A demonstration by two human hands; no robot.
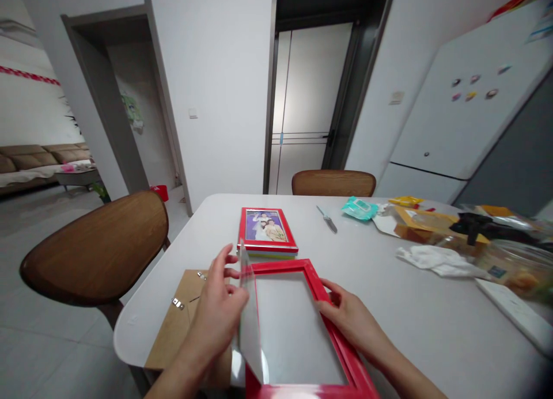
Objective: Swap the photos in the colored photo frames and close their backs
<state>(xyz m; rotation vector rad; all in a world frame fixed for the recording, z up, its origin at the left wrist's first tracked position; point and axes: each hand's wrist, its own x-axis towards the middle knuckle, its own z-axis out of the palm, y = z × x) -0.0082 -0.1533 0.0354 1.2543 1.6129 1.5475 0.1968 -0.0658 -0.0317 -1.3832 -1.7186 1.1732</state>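
Note:
An empty red picture frame (322, 307) is before me at the near side of the table, its opening showing a pale surface. My right hand (348, 314) grips the frame's right side, thumb on top and fingers at the outer edge. At the frame's left side, my left hand (224, 298) holds a thin greyish pane (250, 324) nearly upright, seen almost edge-on; whether it is glass or plastic I cannot tell. Under my left forearm lies a brown backing board (173, 330) with metal clips. Beyond the frame rests a stack topped by a red-framed photo (265, 226).
A knife (329, 221) and a teal wipes packet (359, 209) lie farther back on the white table (367, 255). To the right are a white cloth (436, 259), a clear plastic tub (514, 263) and several packages. Wooden chairs (95, 246) stand at the left and far side.

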